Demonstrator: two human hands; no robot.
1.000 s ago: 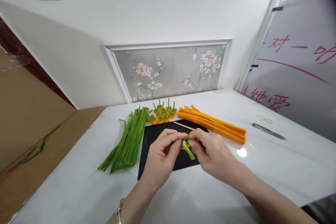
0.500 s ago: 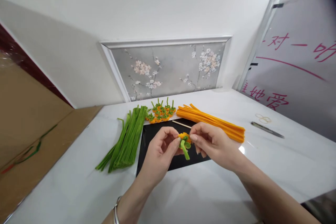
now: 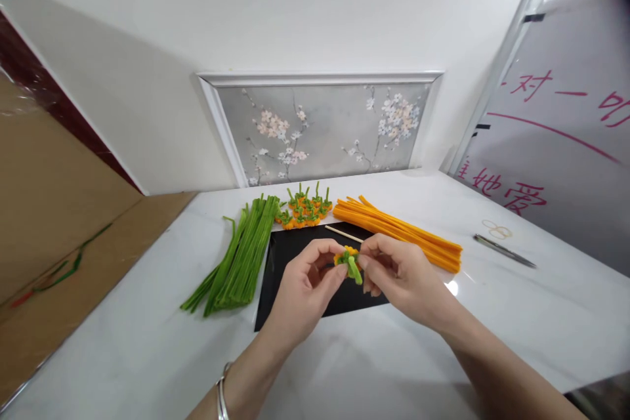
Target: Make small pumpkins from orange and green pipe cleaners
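A narrow lane of bench (image 3: 443, 210) is running between the orange bundle (image 3: 394, 226) and the pen (image 3: 504, 251); the green bundle (image 3: 246, 262) is blocking the black mat's left, small flowers (image 3: 305, 211) its far side.

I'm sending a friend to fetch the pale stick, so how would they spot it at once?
On the white table, find the black mat beside the green bundle. The stick slants across the mat's far part. It is single, thin and pale; the green and orange bundles are thick and brightly coloured.
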